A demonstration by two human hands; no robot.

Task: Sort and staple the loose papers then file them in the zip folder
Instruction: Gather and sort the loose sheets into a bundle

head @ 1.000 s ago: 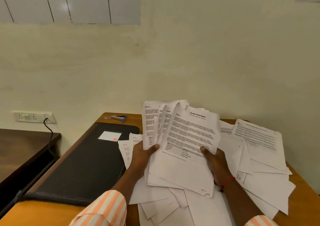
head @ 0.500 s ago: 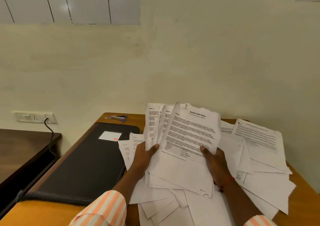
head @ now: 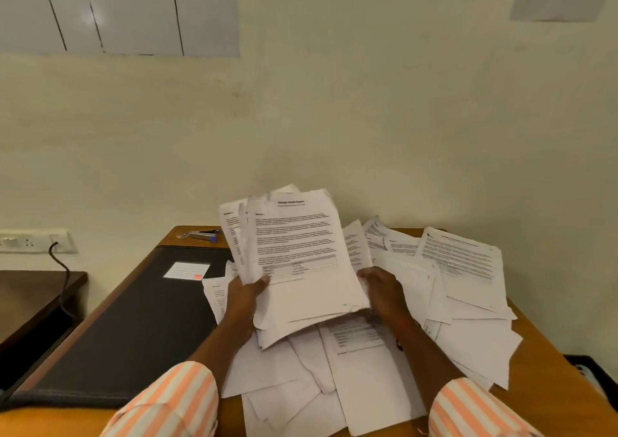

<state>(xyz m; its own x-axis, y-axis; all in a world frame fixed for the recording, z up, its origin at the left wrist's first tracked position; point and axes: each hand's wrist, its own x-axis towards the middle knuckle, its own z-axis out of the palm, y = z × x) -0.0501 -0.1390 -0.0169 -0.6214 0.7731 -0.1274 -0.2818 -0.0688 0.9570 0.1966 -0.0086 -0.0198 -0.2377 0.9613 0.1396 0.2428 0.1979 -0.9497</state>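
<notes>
Where left edge of table (head: 541,369) runs, black zip folder (head: 127,329) is laid flat, white label (head: 186,271) shown on cover. Stapler (head: 200,235) is set at far left corner, just beyond folder. Sheaf (head: 301,262) is pinched at its left edge by left hand (head: 244,297): thumb pressed across front, fingers hidden behind. Sheaf is held tilted up over table middle, sheets fanned. Its right edge is gripped by right hand (head: 384,291), fingers curled together. Loose papers (head: 468,269) are strewn overlapping from table middle to right edge.
</notes>
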